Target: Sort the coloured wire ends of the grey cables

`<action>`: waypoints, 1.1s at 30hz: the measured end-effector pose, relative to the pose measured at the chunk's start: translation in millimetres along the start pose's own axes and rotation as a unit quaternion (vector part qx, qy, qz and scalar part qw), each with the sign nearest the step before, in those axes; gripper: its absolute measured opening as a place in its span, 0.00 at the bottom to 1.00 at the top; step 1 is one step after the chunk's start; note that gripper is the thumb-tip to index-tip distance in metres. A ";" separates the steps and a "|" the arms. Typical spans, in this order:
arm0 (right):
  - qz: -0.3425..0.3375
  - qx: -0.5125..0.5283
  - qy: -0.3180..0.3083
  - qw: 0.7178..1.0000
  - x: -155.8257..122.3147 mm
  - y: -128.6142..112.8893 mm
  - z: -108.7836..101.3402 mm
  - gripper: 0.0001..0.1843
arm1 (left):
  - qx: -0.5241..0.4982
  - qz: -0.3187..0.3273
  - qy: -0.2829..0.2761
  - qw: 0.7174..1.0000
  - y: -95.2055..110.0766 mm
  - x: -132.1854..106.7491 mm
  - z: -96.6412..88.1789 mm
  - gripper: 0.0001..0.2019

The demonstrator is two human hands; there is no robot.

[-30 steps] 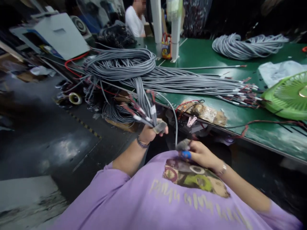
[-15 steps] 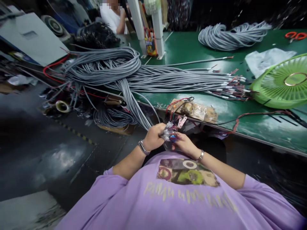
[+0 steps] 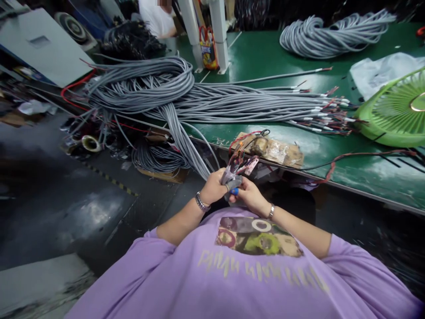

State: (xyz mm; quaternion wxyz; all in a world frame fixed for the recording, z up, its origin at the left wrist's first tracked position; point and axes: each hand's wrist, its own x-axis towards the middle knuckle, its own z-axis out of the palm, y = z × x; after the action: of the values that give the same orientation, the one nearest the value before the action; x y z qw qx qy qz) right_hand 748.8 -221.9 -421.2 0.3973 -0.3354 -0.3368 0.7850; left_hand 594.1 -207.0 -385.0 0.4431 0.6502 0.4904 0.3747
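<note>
My left hand (image 3: 212, 191) is closed round a bunch of grey cables (image 3: 186, 141) that hangs off the green table (image 3: 332, 155) edge. Their stripped ends (image 3: 236, 165), with red and white wires, stick up between my two hands. My right hand (image 3: 249, 195) is closed against the same cable ends, touching my left hand; a blue finger cover (image 3: 234, 191) shows on one finger. Both hands sit just above my purple shirt, below the table's front edge.
A large pile of grey cables (image 3: 206, 99) spreads across the table. A second coil (image 3: 332, 33) lies at the back right, a green fan (image 3: 395, 110) at the right, a taped brown packet (image 3: 275, 150) near the edge. Another person (image 3: 156, 17) sits at the back left.
My hands, apart one second ago with a single cable in the right, have come together on the cable ends. The view has shifted slightly upward and left.
</note>
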 end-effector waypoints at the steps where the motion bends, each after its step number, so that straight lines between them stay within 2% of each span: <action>1: 0.008 -0.005 0.004 1.000 1.5 0.1 0.7 0.28 | -0.010 -0.008 0.002 1.000 0.4 -1.0 0.5 0.18; 3: 0.016 -0.022 0.017 0.999 1.6 -2.1 -1.5 0.28 | -0.045 -0.016 -0.004 0.999 1.3 -2.2 0.1 0.19; 7: -0.017 -0.042 0.015 0.999 -12.3 -12.2 -15.6 0.25 | -0.120 -0.003 -0.082 0.989 3.0 -1.3 -4.9 0.22; 8: -0.021 -0.046 0.010 0.999 -17.7 -14.7 -19.4 0.24 | -0.129 -0.002 -0.085 0.988 3.4 -1.3 -5.8 0.23; 12: -0.011 -0.077 0.030 0.997 -36.7 -21.2 -28.3 0.21 | -0.112 -0.009 -0.014 0.994 6.8 -5.4 -4.0 0.25; 18: -0.030 -0.106 0.053 0.992 -46.2 -24.5 -28.9 0.18 | -0.026 0.058 0.033 0.997 29.4 -23.7 -5.1 0.19; 22: -0.040 -0.139 0.032 0.989 -47.8 -24.0 -33.0 0.17 | 0.024 0.109 0.018 0.994 44.0 -43.9 -8.2 0.18; 25: -0.062 -0.158 0.014 0.985 -43.2 -23.6 -34.1 0.17 | 0.043 0.125 -0.007 0.991 46.1 -51.6 -4.8 0.17; 28: -0.068 -0.158 0.007 0.985 -35.2 -22.9 -30.6 0.18 | 0.003 0.087 -0.033 0.996 39.3 -45.2 1.4 0.19; 33: -0.078 -0.161 0.006 0.984 -24.5 -27.0 -22.9 0.24 | -0.105 -0.056 -0.075 0.990 19.2 -26.7 7.5 0.27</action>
State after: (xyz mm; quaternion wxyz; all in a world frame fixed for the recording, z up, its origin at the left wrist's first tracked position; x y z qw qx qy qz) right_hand 789.0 -224.3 -405.9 0.4000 -0.3721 -0.4815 0.6853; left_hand 600.5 -236.9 -370.8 0.5648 0.5981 0.4493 0.3484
